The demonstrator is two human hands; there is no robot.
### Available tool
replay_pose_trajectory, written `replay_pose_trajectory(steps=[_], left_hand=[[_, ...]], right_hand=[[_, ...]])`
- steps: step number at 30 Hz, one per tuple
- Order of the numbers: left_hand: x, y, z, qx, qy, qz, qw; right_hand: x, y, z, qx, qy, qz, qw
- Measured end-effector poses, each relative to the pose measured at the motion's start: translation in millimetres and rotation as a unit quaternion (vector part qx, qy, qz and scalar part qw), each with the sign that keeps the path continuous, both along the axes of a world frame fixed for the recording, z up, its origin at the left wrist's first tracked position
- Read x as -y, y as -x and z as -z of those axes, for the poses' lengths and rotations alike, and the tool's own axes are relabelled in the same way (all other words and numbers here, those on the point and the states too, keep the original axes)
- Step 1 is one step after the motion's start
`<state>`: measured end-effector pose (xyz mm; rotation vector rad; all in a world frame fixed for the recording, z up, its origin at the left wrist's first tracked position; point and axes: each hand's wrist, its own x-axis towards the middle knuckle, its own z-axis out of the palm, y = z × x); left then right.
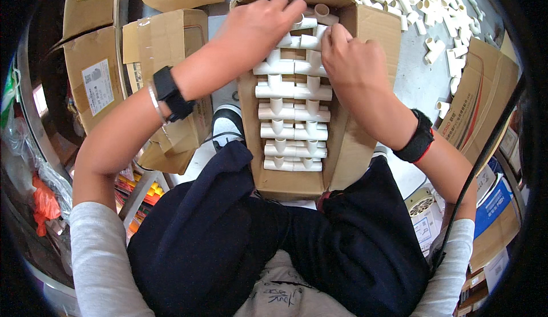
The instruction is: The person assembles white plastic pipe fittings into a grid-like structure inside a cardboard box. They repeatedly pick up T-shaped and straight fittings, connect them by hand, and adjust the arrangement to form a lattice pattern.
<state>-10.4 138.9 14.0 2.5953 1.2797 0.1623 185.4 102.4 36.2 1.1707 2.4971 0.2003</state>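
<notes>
An open cardboard box stands between my legs, with rows of white plastic tee pipe fittings packed in two columns. My left hand reaches over the far left side of the box, its fingers curled down on a white tee fitting at the far end. Opposite it, my right hand is closed, thumb and forefinger pressed against another tee fitting in the right column. Both sets of fingertips are partly hidden. The nearer rows lie with their short branches pointing toward me.
Loose white fittings are heaped on the grey surface at the far right. Cardboard cartons stand on the left. A flattened carton leans at the right, and a black cable runs past my right arm.
</notes>
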Motion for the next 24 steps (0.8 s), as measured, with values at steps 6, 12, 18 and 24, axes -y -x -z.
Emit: replay_pose_trajectory(steps=[6,12,18,24], left_hand=[[7.5,15.5,-12.5,-0.127,-0.001,0.035,0.991],[9.6,13.3,-5.2,-0.188,-0.003,0.063,0.980],[8.6,12.1,-1.4,-0.201,0.017,0.058,0.978],[8.6,16.7,0.1,-0.200,0.011,0.071,0.977]], right_hand=[[7.9,-1.8,11.9,-0.036,-0.073,-0.046,0.996],[-4.0,5.1,29.6,-0.026,-0.036,-0.021,0.999],[-7.7,14.4,34.5,0.075,-0.038,-0.088,0.993],[-6.4,18.1,27.5,0.109,-0.065,-0.085,0.988]])
